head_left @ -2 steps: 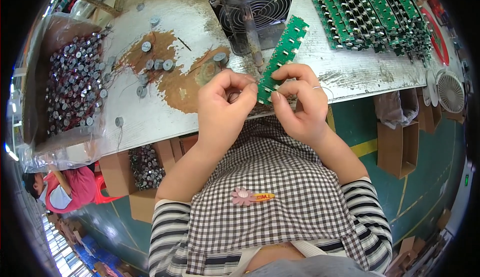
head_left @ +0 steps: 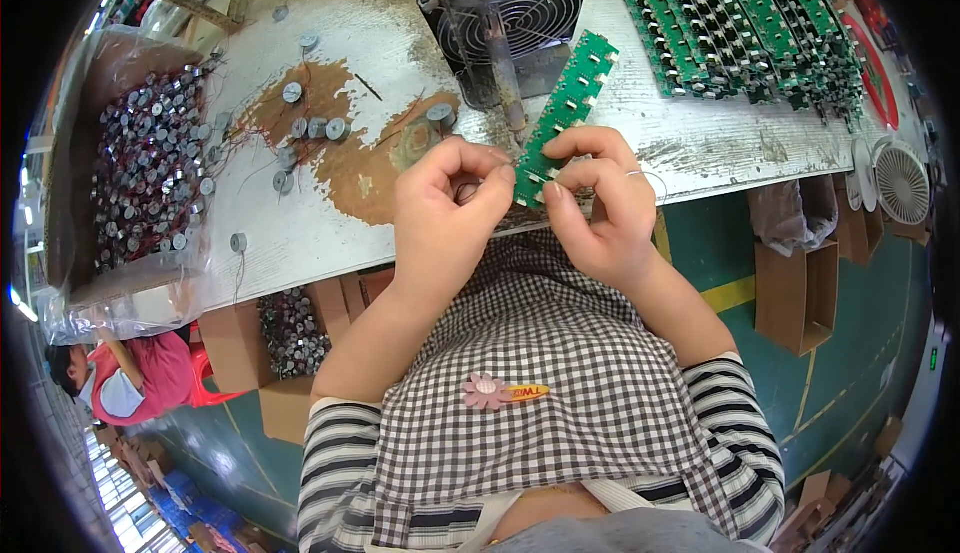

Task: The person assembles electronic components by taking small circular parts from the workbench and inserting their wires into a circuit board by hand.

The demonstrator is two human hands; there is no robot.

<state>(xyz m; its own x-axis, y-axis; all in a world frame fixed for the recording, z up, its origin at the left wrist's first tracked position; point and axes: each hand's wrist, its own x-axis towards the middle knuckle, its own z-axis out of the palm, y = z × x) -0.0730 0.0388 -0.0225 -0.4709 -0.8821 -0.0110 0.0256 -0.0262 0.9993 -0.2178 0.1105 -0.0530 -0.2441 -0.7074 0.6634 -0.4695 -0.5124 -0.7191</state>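
Mid-frame, left hand pinches a small part; right hand grips the green board strip (fitting underway, likely needing careful alignment next).

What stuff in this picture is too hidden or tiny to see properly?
Head view only:
- What the left hand pinches: covered by its own curled fingers.
- Near end of the green circuit strip: covered by both hands; the right hand has a grip on it.
- Tiny parts on the stacked green boards: too small.
- Box of round metal parts: blurred by its plastic bag, bent near the rim.
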